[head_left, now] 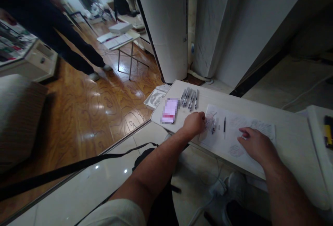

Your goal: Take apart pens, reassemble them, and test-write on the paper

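My left hand (pixel 195 123) is at the left edge of a scribbled sheet of paper (pixel 244 123), its fingers curled; what they hold, if anything, is hidden. Above the sheet's right part, my right hand (pixel 256 145) has thumb and forefinger apart with nothing seen between them. Between the hands lie a clear pen barrel (pixel 214 127), a tiny dark piece (pixel 219 127) and a slim dark pen refill (pixel 224 125). Several clear pens (pixel 189 98) lie side by side beyond my left hand. A phone with a lit, blurred screen (pixel 170 110) rests near the table's left end.
The narrow white table (pixel 291 132) runs to the right, where a yellow and black object (pixel 329 131) sits at the edge. A white box (pixel 156 97) is beside its left end. A person in dark trousers (pixel 75 42) stands near a small folding table (pixel 135 36).
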Motion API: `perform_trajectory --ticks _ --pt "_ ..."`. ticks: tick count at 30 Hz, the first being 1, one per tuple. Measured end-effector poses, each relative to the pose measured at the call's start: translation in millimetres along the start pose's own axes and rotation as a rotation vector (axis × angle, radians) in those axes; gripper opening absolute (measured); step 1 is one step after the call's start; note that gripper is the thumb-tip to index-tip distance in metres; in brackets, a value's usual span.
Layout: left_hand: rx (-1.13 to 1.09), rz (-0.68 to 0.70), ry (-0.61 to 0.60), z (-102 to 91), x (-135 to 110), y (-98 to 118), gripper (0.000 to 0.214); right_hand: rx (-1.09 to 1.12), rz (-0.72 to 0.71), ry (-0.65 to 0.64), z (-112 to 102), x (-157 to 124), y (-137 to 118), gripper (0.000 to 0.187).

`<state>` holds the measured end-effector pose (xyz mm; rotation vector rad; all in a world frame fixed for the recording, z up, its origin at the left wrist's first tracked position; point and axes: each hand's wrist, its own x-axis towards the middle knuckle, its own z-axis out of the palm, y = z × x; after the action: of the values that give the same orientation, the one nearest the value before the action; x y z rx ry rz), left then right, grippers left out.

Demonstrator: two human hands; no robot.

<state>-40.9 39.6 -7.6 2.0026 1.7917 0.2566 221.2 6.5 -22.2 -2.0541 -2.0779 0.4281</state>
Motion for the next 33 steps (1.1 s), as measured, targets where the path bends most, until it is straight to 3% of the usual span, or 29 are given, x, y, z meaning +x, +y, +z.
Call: perform_trajectory --ticks 12,33 --pt "0.005 -0.062 -0.041 -5.7 -2 7 0.021 -0.002 0.005 -0.004 -1 0 -1 0.034" --pt "0.039 -0.009 0.029 -5.1 4 5 0.017 0.032 0.043 -0.018 -9 0 -14 0.033"
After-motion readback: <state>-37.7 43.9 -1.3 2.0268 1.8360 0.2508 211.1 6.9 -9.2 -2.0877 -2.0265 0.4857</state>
